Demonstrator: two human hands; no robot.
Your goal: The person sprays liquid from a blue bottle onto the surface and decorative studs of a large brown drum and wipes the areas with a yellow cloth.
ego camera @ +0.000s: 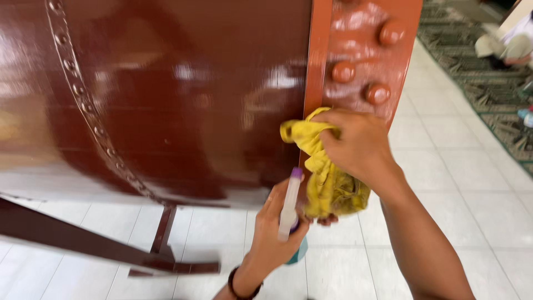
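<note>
My right hand [355, 145] grips a crumpled yellow cloth [327, 178] and presses it against the edge of a large glossy brown drum [183, 94], where the body meets its orange-brown end with round knobs [377, 93]. My left hand [272, 233] is lower, wrapped around a spray bottle [290, 205] with a white trigger head and a purple tip, pointing up toward the drum. A dark band circles my left wrist.
The drum rests on a dark brown wooden stand [161, 244] over a white tiled floor [466, 183]. A patterned green carpet [488, 83] lies at the far right, where a person [508, 44] sits at the top corner.
</note>
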